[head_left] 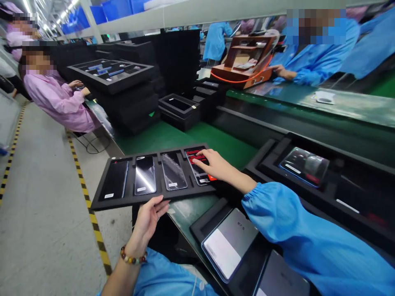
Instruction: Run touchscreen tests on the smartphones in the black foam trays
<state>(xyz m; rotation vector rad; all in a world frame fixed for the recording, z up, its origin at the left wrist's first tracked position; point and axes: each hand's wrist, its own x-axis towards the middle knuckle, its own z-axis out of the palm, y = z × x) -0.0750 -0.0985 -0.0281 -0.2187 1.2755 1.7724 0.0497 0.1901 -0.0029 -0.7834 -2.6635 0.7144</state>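
Observation:
A black foam tray point(126, 200) sticks out past the edge of the green bench, several phones lying in its slots. My right hand point(212, 164) reaches over the rightmost phone point(202, 179), whose screen shows red text; its fingers are extended, tips at the screen. Beside it lie a phone with film on its screen point(173, 172), a phone with a bright reflection point(145, 176) and a dark phone point(115, 179). My left hand point(151, 216), a beaded bracelet on its wrist, is at the tray's front edge, fingers loosely bent and apart. Whether they bear the tray's weight is unclear.
Near me, another foam tray point(197, 226) holds phones with grey and white screens point(230, 242). More trays with phones point(304, 166) lie at right. Stacked foam trays point(129, 86) stand behind. A co-worker in pink point(58, 96) sits left; one in blue point(327, 57) works across the bench.

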